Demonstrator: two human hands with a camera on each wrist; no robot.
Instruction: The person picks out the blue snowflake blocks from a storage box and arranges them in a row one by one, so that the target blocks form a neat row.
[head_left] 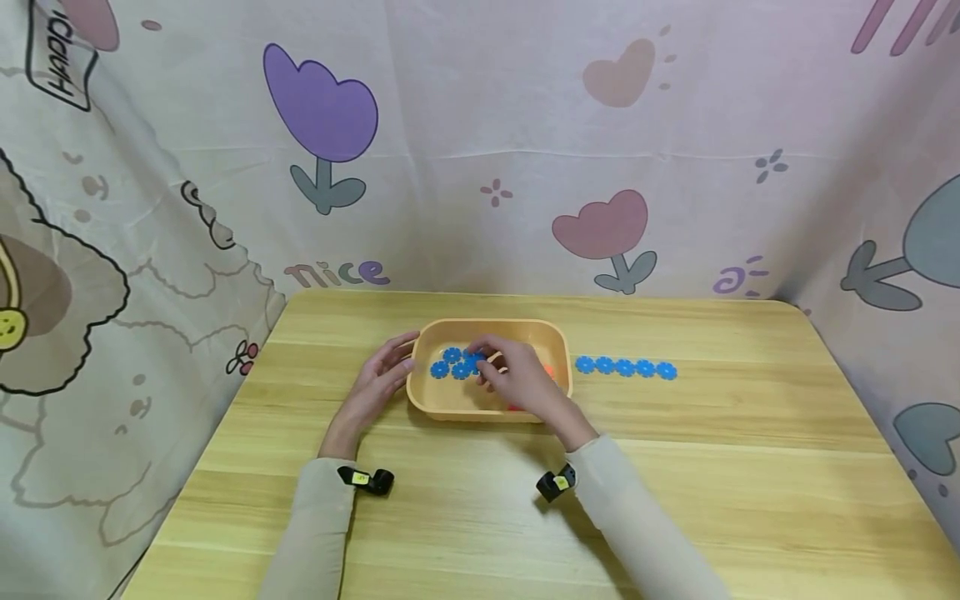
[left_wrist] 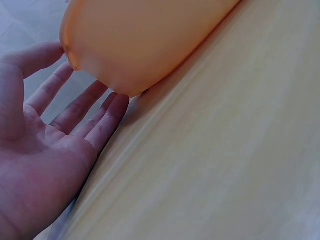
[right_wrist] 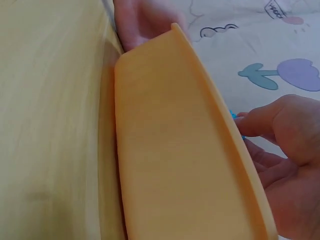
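A shallow orange tray (head_left: pixel 491 414) sits on the table with several blue snowflake-shaped discs (head_left: pixel 440 369) in its left part. Bits of orange and red show beside my right wrist inside it. My left hand (head_left: pixel 372 385) touches the tray's left end, its fingers fairly straight against the outer wall, as the left wrist view also shows. Over the tray, my right hand (head_left: pixel 516 377) pinches a blue snowflake disc between thumb and fingertips. In the right wrist view, blue edges (right_wrist: pixel 233 115) peek out by the thumb; the tray wall hides most of that disc.
A straight row of several blue snowflake discs (head_left: pixel 625 367) lies on the wooden table (head_left: pixel 465 517), just right of the tray. Behind the table hangs a printed cloth (head_left: pixel 465 100), which also covers both sides.
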